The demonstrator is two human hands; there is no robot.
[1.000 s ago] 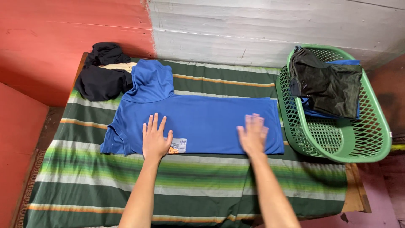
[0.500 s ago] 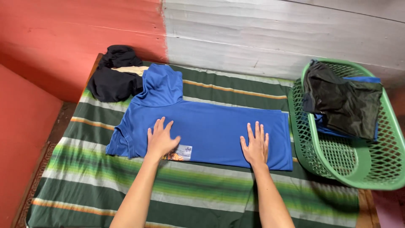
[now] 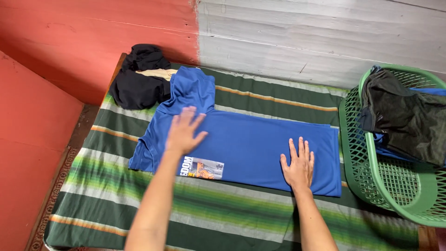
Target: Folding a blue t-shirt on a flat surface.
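Blue shirt (image 3: 260, 139), folded lengthwise, flat across striped bed cover (image 3: 223, 209)

- A plain room in a home, used for sorting laundry.
- Rough walls, painted red (image 3: 93, 37) on one side and grey-white (image 3: 316, 42) on the other.
- A low bed under a green striped blanket (image 3: 232, 209) serves as the work surface.
- A green plastic laundry basket (image 3: 371, 172) of clothes stands right of the right hand (image 3: 298, 165).
- Dark clothes (image 3: 139, 79) lie piled beyond the left hand (image 3: 183, 130).

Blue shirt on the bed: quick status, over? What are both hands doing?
Left hand open, flat near the sleeve end. Right hand open, flat near the hem. Blue shirt folded lengthwise on striped bedcover. Nothing on top of it.
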